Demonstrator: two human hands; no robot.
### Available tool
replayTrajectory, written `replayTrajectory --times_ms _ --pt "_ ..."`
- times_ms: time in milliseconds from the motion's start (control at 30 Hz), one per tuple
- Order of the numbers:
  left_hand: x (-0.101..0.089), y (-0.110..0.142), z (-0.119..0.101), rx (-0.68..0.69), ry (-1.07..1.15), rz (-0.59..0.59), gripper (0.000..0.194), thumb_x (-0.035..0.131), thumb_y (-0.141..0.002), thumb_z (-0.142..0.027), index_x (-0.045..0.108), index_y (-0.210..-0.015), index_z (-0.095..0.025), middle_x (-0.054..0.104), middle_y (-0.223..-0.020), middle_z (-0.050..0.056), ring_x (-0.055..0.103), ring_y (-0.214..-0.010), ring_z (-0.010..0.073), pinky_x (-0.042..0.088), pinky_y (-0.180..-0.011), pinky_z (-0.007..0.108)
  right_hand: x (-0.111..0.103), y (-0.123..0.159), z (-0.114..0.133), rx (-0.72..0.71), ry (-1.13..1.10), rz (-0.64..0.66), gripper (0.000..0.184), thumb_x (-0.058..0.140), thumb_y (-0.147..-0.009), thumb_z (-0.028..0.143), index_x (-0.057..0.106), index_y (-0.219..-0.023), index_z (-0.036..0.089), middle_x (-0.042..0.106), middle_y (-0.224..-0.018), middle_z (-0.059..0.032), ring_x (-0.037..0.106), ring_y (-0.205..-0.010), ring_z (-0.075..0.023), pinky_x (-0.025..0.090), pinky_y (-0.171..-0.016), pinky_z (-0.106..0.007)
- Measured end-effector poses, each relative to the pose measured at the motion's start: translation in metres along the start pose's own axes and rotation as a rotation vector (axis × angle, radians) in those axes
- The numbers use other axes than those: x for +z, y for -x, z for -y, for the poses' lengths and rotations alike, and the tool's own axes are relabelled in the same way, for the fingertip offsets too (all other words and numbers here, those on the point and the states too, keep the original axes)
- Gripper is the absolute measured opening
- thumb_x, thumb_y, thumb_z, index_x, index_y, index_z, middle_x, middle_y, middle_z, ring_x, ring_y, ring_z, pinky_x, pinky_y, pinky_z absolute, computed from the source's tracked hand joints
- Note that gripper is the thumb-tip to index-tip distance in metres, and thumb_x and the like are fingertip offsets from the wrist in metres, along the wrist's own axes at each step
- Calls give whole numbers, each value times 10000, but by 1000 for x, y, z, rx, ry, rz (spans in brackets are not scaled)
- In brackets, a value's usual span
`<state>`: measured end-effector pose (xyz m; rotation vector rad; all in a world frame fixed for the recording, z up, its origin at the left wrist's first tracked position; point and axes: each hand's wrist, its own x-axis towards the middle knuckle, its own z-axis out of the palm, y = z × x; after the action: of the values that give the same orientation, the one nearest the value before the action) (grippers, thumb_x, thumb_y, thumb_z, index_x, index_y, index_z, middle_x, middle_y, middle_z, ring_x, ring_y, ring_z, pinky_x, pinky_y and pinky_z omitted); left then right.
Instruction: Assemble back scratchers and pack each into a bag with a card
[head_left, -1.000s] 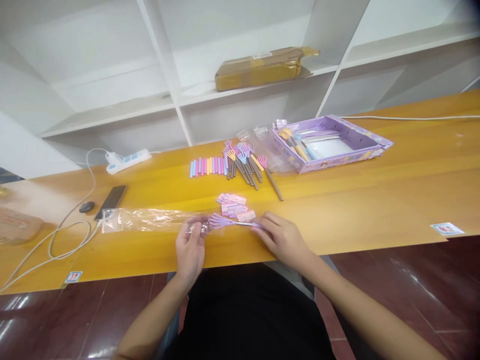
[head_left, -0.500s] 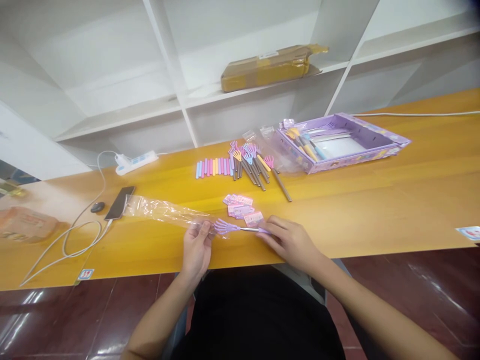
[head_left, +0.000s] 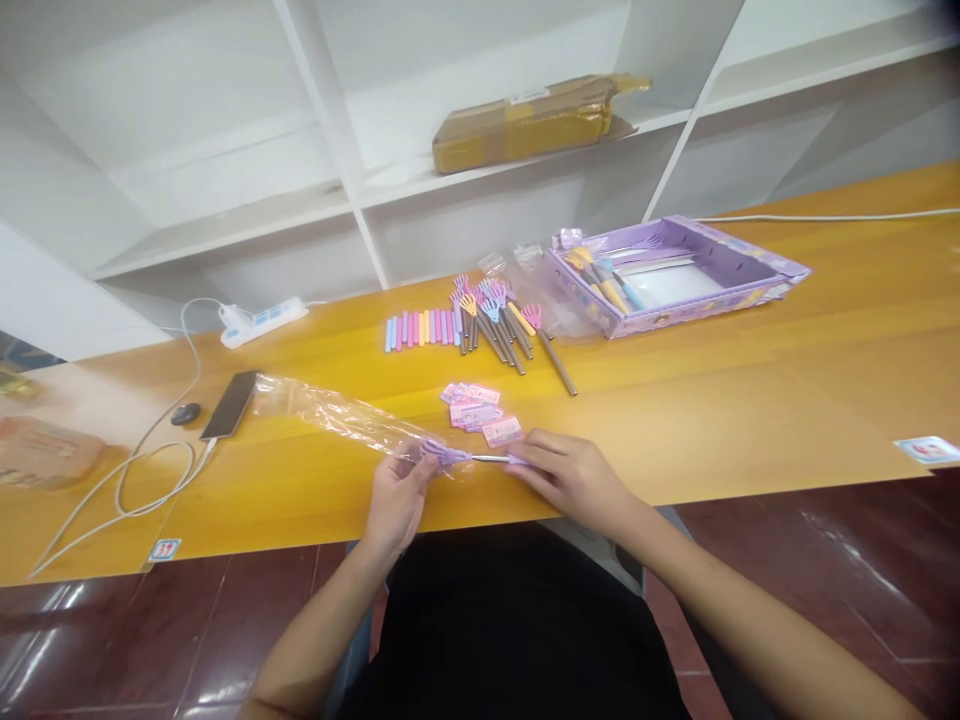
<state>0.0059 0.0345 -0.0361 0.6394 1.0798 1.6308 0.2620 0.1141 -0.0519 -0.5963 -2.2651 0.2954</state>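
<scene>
My left hand [head_left: 400, 500] is closed on the mouth end of a long clear plastic bag [head_left: 337, 412], which stretches off to the left. A purple hand-shaped back scratcher [head_left: 487, 458] has its fingered head at that end, beside my left thumb. At the other end, my right hand [head_left: 577, 480] pinches its purple handle. Small pink and purple cards [head_left: 474, 405] lie just beyond the scratcher. Farther back is a pile of back scratchers [head_left: 495, 320] with dark handles and coloured heads, next to a row of coloured handle pieces [head_left: 424, 328].
A purple box [head_left: 697, 305] with more scratchers stands at the back right, with clear bags [head_left: 551, 300] beside it. To the left are a phone [head_left: 231, 405] on a white cable, a black mouse-like object [head_left: 186, 413] and a power strip [head_left: 266, 322]. A taped carton [head_left: 525, 130] rests on the shelf.
The scratcher's head has moved left, farther into the bag's mouth and against my left fingers. My right hand still grips the handle. The whole view has shifted slightly.
</scene>
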Motion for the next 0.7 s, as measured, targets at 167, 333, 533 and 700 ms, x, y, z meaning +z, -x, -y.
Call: replayTrajectory --times_ms 167,333,533,700 --pt "-5 4 7 -39 -184 155 380 1028 -750 -376 832 -992 -157 844 -929 70 796 -842 205 649 -859 333 2 1 -1 -26 -14 37 211 635 -1126 336 788 -1163 196 825 -1064 -90 805 -913 -208 638 -794 -317" --pt "-5 1 5 111 -108 9 365 1016 -763 -418 814 -936 -168 830 -876 51 772 -777 180 634 -794 302 -2 -1 4 68 -72 112 230 634 -1125 391 774 -1166 213 830 -1018 -73 791 -842 -204 604 -726 -305" --pt "-1 -5 -3 157 64 -116 371 1040 -728 -387 805 -928 -181 801 -871 22 753 -785 151 620 -766 270 -6 -4 5 109 -89 171 264 534 -1162 348 763 -1161 216 818 -1011 -72 785 -858 -217 612 -738 -323" --pt "-2 1 2 140 -80 -31 374 1029 -736 -414 828 -928 -165 809 -873 40 747 -725 163 630 -753 296 -4 -2 3 30 -116 167 251 550 -1159 339 757 -1238 221 828 -1092 -85 802 -953 -230 640 -848 -344"
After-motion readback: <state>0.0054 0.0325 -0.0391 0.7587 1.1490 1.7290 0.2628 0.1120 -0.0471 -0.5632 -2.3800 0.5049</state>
